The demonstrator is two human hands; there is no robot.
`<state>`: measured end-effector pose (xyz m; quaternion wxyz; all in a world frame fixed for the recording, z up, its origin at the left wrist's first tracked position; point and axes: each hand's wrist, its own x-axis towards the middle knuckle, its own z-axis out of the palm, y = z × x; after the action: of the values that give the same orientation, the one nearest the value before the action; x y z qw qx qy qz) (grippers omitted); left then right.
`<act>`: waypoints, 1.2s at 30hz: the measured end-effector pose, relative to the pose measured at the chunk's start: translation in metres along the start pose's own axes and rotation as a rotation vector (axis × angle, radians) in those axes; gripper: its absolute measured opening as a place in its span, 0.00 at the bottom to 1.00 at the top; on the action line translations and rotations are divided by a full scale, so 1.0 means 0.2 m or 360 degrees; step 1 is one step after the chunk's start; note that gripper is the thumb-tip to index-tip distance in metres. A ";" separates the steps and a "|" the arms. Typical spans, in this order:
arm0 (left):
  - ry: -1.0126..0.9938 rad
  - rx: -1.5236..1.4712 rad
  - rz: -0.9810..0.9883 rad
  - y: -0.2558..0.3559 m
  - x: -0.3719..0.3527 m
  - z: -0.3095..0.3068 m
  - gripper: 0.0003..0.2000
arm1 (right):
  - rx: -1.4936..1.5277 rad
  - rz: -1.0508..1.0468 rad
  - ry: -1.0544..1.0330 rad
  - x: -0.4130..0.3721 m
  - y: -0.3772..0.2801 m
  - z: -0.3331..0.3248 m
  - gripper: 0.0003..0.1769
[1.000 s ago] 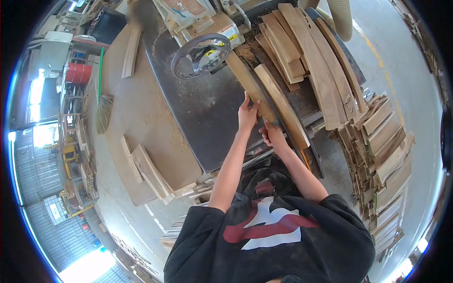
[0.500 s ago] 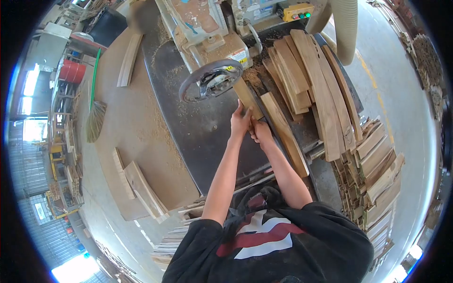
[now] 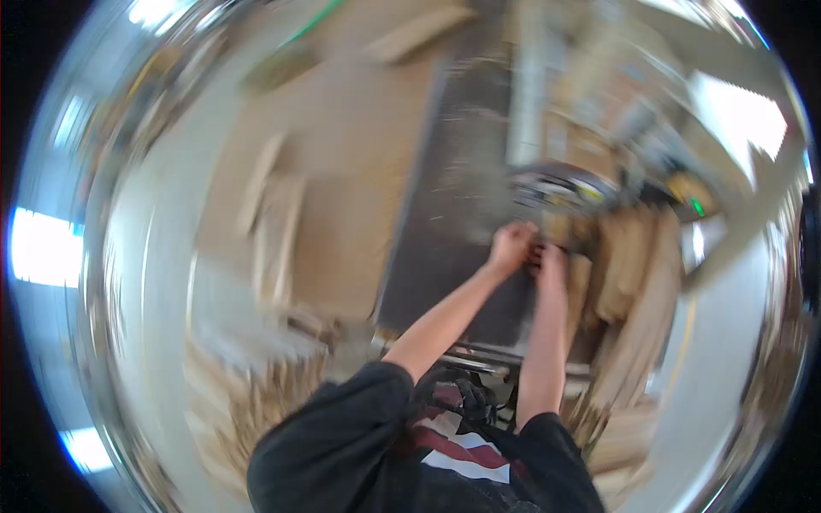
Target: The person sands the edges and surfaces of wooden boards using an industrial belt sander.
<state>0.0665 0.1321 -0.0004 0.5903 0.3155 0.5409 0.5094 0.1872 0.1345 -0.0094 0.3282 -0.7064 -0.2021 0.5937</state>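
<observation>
At the guard [image 3: 556, 190], view now smears from my head swing. Left hand [image 3: 511, 244], curled shut, and right hand [image 3: 550, 258], grip unreadable, sit closer in: strip [image 3: 561, 229] likely nearly fed.

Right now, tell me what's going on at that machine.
A person in a black shirt leans over the dark machine table, both arms out. The left hand and right hand meet close together at a wooden piece beside stacked boards. Motion blur hides the grip itself.
</observation>
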 end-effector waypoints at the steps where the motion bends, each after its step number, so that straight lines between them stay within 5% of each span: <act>1: -0.0130 -0.0409 -0.0041 0.00 -0.09 -0.04 0.12 | 0.0212 -0.0255 -0.0312 0.24 0.14 -0.08 0.24; 2: -0.0136 -0.0056 0.0121 0.02 -0.18 -0.12 0.11 | 0.0194 -0.0323 -0.0445 0.26 0.06 -0.09 0.21; 3: -0.0186 0.0248 0.0103 0.10 -0.32 -0.22 0.10 | 0.0143 -0.0298 -0.0210 0.24 -0.01 -0.04 0.19; 4: -0.0202 0.0460 0.0538 0.04 -0.38 -0.31 0.09 | 0.0414 -0.0042 -0.0677 0.54 0.00 -0.12 0.15; 7: -0.0436 0.0767 0.1318 -0.12 -0.55 -0.55 0.10 | 0.0356 -0.0239 -0.0333 0.25 -0.16 0.06 0.18; 11: -0.0309 0.0714 0.1169 -0.06 -0.70 -0.83 0.12 | -0.0303 -0.0818 0.0100 -0.12 -0.07 0.25 0.22; 13: -0.0236 0.0419 0.0586 0.00 -0.70 -0.96 0.11 | -0.0466 -0.1418 0.0070 -0.12 0.11 0.25 0.24; 14: -0.0041 0.0588 0.0984 0.01 -0.64 -1.02 0.10 | -0.0570 -0.1738 0.0159 -0.20 0.20 0.27 0.24; 17: 0.0232 0.0788 0.1242 0.23 -0.41 -1.27 0.08 | -0.0998 -0.1970 0.0083 -0.35 0.26 0.32 0.23; 19: 0.0356 0.0803 0.1048 0.42 -0.17 -1.46 0.08 | -0.1470 -0.2495 0.0131 -0.36 0.26 0.34 0.24; 22: 0.0691 0.1207 0.1286 0.67 0.36 -1.73 0.12 | -0.1453 -0.2229 0.0092 -0.38 0.23 0.37 0.24; 23: 0.0778 0.1220 0.1338 0.77 0.57 -1.80 0.16 | -0.1440 -0.2186 0.0314 -0.37 0.21 0.39 0.24; 26: 0.0960 0.1422 0.1543 0.96 1.25 -2.01 0.29 | -0.1409 -0.2029 0.0144 -0.36 0.22 0.37 0.24; 31: 0.0974 0.1945 0.0978 1.31 2.07 -2.00 0.42 | -0.1430 -0.1852 0.0339 -0.34 0.22 0.38 0.20; 34: 0.0617 0.2287 0.0757 1.41 2.37 -1.94 0.39 | -0.1456 -0.1796 0.0304 -0.33 0.23 0.37 0.15; 36: 0.0387 0.2578 0.0776 1.33 2.51 -1.88 0.26 | -0.1462 -0.1709 0.0358 -0.34 0.25 0.38 0.15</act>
<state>-0.4154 0.6127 0.0048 -0.0056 0.6909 0.7147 0.1086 0.0948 0.0712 -0.0028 0.2635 -0.6330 -0.7165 0.1286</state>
